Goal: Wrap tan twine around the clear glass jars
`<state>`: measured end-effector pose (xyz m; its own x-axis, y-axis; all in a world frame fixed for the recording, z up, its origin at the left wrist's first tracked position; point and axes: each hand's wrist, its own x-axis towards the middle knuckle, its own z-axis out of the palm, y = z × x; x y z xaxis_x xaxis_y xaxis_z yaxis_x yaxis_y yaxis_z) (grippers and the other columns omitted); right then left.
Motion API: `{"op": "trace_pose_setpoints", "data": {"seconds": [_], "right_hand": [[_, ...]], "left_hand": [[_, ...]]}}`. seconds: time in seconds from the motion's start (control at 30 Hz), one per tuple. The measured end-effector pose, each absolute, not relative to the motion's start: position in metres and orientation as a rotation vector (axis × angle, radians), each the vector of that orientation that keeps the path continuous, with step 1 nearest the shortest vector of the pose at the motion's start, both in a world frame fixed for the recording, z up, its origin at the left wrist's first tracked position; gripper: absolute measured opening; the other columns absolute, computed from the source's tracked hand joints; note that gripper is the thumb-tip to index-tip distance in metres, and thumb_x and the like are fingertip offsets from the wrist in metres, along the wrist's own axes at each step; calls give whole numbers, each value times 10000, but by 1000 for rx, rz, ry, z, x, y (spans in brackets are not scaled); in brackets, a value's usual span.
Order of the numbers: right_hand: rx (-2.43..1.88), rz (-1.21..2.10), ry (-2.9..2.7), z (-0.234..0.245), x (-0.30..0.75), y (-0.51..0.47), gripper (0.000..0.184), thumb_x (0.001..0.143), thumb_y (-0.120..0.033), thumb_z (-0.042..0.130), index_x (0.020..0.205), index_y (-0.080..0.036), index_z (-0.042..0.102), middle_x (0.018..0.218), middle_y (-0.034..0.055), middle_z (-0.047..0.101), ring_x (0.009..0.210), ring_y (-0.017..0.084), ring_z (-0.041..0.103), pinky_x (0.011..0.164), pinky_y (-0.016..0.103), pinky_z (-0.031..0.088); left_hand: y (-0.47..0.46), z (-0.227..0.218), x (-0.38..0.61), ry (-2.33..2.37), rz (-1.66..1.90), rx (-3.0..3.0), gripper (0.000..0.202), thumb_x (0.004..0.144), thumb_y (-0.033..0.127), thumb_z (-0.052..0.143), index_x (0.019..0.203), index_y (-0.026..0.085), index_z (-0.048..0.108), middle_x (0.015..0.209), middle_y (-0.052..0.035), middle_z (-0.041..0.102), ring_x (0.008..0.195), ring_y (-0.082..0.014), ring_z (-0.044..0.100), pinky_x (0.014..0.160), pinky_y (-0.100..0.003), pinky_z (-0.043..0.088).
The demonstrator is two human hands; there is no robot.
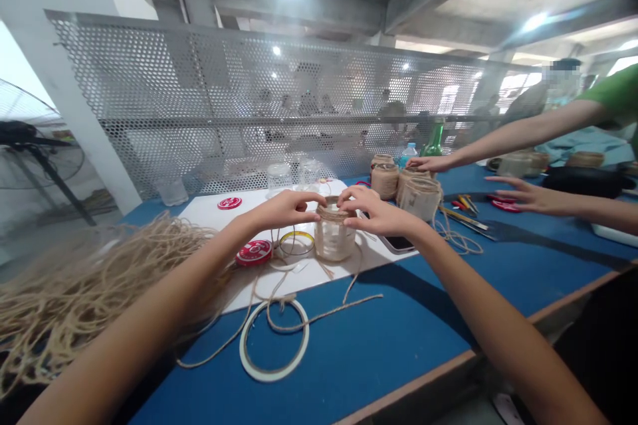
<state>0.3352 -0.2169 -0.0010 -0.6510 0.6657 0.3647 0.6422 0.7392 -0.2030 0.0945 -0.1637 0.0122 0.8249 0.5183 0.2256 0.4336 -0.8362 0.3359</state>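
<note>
A glass jar point(333, 242) stands on a white board point(224, 212), with jute twine wound around its neck. My left hand point(286, 209) and my right hand point(373, 209) hold its top from either side, fingertips at the wound twine. Loose twine runs from the jar across the board. A large tangled heap of jute twine point(100, 285) lies to the left. Near my left hand sit a red jar lid point(254, 252) and a thin gold ring point(296, 244). A phone point(396, 244) lies under my right wrist.
Twine-wrapped jars point(385, 180) stand beyond the board, with bare glass jars point(278, 179) behind it. A co-worker's arms reach in from the right, one hand point(431, 163) near the wrapped jars. Hand tools point(463, 219) lie on the blue table point(359, 345). A perforated metal screen point(249, 99) runs behind.
</note>
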Motion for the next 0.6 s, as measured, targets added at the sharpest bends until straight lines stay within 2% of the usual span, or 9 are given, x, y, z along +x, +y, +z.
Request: {"op": "trace_pose_setpoints", "data": {"seconds": [0.13,0.3,0.47,0.6], "right_hand": [[-1038,83,-2531,-1,335,-217,220,854,-401,504,911,-212,602,1146,57,504,1114,231,408,968,483,290],[-1081,74,-2485,2,328,-222,260,868,-412,479,1004,-233,611,1169,50,526,1128,228,403,972,475,279],[-1090,-12,-2500,1,316,-227,235,845,-394,511,823,-186,618,1098,52,564,1071,232,416,939,450,293],[-1039,-2,-2519,0,317,-224,221,857,-359,491,783,-176,590,1085,55,552,1048,224,418,924,427,307]], "left_hand": [[-166,13,95,724,455,2724,371,811,446,525,1086,200,568,529,54,370,480,-84,293,485,-208,242],[-172,12,100,691,447,2744,312,823,397,514,1041,181,569,545,52,423,488,-80,324,506,-204,264],[-180,8,108,685,485,2743,307,834,393,507,1052,181,546,537,58,433,488,-83,349,525,-204,288],[-183,10,110,671,453,2759,294,841,399,499,1037,182,531,558,52,465,498,-87,383,544,-212,310]]}}
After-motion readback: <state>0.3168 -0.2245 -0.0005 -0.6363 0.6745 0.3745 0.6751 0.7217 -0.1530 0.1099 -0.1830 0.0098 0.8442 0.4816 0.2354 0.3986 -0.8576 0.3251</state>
